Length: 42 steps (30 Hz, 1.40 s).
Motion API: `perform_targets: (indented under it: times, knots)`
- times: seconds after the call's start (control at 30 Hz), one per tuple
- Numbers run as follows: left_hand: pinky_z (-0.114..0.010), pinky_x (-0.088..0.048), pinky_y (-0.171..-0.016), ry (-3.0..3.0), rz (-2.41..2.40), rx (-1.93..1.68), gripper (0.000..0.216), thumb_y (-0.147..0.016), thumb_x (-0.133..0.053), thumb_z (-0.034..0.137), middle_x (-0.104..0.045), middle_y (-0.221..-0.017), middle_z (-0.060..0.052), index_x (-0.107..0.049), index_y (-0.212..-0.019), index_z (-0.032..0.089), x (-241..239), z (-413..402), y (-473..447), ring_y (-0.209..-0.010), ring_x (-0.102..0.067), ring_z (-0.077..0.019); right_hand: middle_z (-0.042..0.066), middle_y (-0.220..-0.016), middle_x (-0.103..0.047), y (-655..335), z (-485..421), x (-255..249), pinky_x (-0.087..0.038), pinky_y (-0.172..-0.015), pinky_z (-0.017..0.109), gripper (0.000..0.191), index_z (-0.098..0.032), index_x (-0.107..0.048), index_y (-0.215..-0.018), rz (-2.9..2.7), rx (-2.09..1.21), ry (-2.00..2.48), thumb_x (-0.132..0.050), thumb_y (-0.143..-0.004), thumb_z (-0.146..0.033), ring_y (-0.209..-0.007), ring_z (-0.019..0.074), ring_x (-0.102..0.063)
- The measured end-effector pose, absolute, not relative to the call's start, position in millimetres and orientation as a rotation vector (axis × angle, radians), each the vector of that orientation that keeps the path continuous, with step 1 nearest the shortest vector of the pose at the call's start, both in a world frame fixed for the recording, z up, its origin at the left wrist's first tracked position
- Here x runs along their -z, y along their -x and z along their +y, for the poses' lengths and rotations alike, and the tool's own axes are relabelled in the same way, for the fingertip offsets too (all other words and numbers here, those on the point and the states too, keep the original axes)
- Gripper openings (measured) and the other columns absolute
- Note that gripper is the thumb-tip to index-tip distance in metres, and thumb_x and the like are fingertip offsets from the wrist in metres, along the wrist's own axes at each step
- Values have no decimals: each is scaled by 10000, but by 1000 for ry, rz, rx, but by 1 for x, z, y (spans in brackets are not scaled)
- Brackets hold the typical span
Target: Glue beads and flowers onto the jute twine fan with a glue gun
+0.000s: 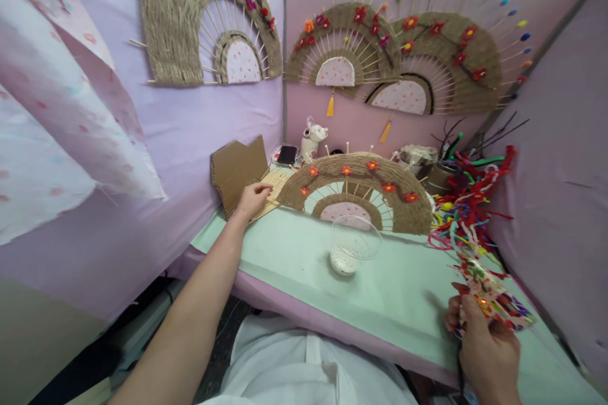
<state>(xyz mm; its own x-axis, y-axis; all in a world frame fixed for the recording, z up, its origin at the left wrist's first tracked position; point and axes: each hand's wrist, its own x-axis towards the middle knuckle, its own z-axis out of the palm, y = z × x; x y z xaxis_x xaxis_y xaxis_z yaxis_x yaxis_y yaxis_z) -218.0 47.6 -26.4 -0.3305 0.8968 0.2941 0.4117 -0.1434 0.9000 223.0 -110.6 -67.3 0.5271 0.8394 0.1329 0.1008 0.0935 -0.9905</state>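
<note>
The upper-left twine fan (171, 31) is cropped above; the right hand (489, 338) covers part of the floral-patterned tool (500, 301) — whether the left hand (254, 200) touches the bamboo skewers (280, 177) is unclear.

A twine fan (171, 25) with red flowers is up on the purple left wall (199, 114), close to a pale hanging cloth (71, 95) with pink and red spots. On the pink back wall (342, 133) are two more fans that overlap, a left fan (339, 25) with a yellow tassel (330, 106) under it and a right fan (479, 69) with bright balls (505, 1) on sticks along its edge. By that wall sit a phone (287, 154) with a dark screen and a white animal figure (312, 140), and to the right is a heap of fuzzy pipe cleaners (470, 205) with dark twigs (506, 130) behind it.
</note>
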Motion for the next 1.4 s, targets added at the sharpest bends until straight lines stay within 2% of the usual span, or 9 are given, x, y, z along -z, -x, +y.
perform_targets:
  times: [0.2, 0.57, 1.1, 1.4]
  knots:
    - [-296, -487, -790, -1542, 1785, -1429, 273, -662, -528, 171, -735, -902, -87, -740, -832, 142, 23, 43, 214, -828, -657, -194, -43, -625, -513, -224, -109, 69, -360, -449, 239, 339, -165, -596, -879, -899, -674, 1385, -614, -810, -496, -506, 103, -446]
    - [-302, -496, -773, -1549, 1813, -1419, 276, -669, -526, 162, -740, -870, -88, -749, -832, 140, 23, 43, 214, -784, -668, -190, -40, -630, -520, -226, -110, 70, -366, -451, 246, 350, -161, -589, -878, -907, -656, 1405, -608, -813, -504, -510, 107, -450]
    - [-298, -491, -783, -1590, 1810, -1448, 237, -673, -562, 174, -739, -878, -86, -742, -825, 145, 26, 44, 215, -830, -664, -199, -43, -638, -516, -225, -110, 70, -362, -448, 236, 342, -165, -592, -909, -897, -687, 1370, -618, -806, -490, -513, 100, -443]
    - [-298, -491, -794, -1623, 1854, -1438, 213, -679, -577, 163, -741, -863, -69, -744, -811, 163, 25, 44, 215, -840, -661, -200, -35, -628, -523, -224, -110, 68, -370, -440, 242, 418, -153, -580, -891, -901, -675, 1394, -634, -762, -547, -502, 104, -444]
